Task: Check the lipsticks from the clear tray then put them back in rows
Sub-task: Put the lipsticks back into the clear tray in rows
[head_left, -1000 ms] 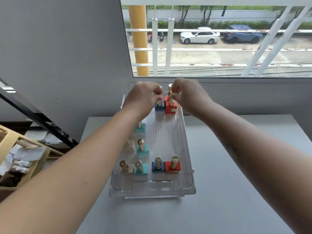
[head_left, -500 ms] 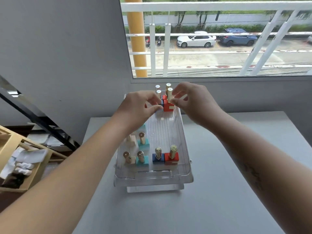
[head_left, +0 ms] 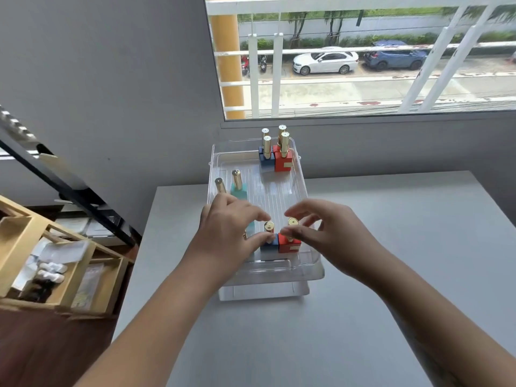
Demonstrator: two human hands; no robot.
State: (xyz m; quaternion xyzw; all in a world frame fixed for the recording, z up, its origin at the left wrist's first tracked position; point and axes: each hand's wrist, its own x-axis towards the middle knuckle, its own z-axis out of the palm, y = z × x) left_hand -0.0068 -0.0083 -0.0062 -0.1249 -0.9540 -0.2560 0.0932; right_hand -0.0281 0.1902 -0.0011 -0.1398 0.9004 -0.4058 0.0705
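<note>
Your left hand [head_left: 229, 233] sits at the near end of the clear tray [head_left: 279, 270], thumb and forefinger curled either side of the gold cap of the near blue lipstick [head_left: 270, 243]. The thumb lies against the cap's lower part. Whether the pinch has closed cannot be told. Your right hand [head_left: 332, 236] mirrors it just to the right, its fingers arched over the near red lipstick [head_left: 290, 245] and its thumb in front of that gold cap. Here too a firm hold cannot be told. Both lipsticks stand upright, side by side and touching, on the tray floor near the front wall.

Behind your left hand a teal lipstick [head_left: 238, 191] stands upright by the tray's left wall. Another gold cap [head_left: 220, 185] is just left of it, leaning left, its base hidden by your knuckles. At the far right corner of the tray the far blue lipsticks [head_left: 266, 160] stand one behind the other, and the far red lipsticks [head_left: 283, 162] stand the same way, touching them on the right.

The tray rests lengthwise on the grey tabletop [head_left: 363, 275], near its left far corner. A wooden shelf [head_left: 55, 261] stands lower at the left. Beyond the tray a window [head_left: 363, 65] looks onto a street.
</note>
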